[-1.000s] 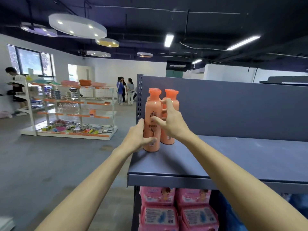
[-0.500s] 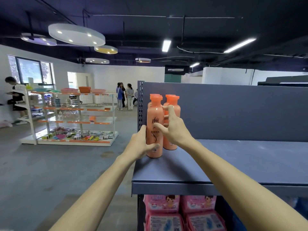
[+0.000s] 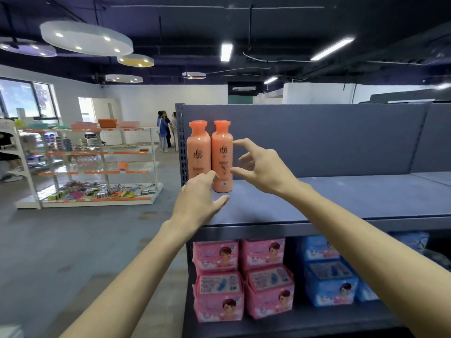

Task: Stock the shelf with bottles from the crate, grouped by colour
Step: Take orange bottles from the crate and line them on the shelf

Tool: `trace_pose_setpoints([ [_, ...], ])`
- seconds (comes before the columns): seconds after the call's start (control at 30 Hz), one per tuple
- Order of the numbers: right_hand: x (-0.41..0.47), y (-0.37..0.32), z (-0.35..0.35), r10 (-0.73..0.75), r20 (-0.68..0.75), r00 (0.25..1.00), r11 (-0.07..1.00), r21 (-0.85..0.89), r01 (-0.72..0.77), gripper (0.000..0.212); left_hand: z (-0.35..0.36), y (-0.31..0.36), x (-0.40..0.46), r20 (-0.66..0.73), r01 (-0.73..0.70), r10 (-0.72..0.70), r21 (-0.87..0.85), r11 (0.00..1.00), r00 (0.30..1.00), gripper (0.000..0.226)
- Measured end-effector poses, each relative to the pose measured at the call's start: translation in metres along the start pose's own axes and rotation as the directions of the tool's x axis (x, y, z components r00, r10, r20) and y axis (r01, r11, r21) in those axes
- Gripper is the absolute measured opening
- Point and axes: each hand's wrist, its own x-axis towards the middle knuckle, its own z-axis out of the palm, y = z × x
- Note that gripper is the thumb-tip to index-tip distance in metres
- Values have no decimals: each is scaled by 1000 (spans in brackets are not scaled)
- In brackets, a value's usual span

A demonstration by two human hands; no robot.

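2 orange bottles (image 3: 210, 156) upright on shelf (image 3: 317, 203), both hands' grip wide, holding nothing

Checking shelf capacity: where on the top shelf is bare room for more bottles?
The top shelf is bare from the right of the two orange bottles to its right end. The left corner is crowded: both bottles stand against the upright.

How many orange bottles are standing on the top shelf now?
2. The left orange bottle stands at the top shelf's left end; the right orange bottle stands beside it. Earlier pictures hinted at more behind, hidden now.
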Motion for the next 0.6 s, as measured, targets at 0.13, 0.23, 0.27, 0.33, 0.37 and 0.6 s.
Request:
trace_pose_setpoints([
  [0.13,-57,29,-30,-23,11,1000,992,-127,24,64,20,46,-22,99,-106,114,-80,991,989,40],
  [0.23,-99,57,-52,36,38,999,988,-151,-29,62,41,87,-31,172,-178,204,-154,972,964,37],
  [0.27,-110,67,-60,58,41,997,983,-176,-50,62,49,100,-32,189,-191,223,-176,966,956,36],
  [0.33,-131,85,-77,93,31,995,971,-222,-84,61,65,125,-32,210,-215,256,-202,956,944,35],
  [0.37,-142,94,-85,109,21,994,968,-231,-102,60,73,137,-33,216,-229,274,-213,950,937,34],
  [0.6,-243,170,-100,254,7,967,943,-223,-246,55,162,190,-84,398,-253,380,-336,907,835,37],
])
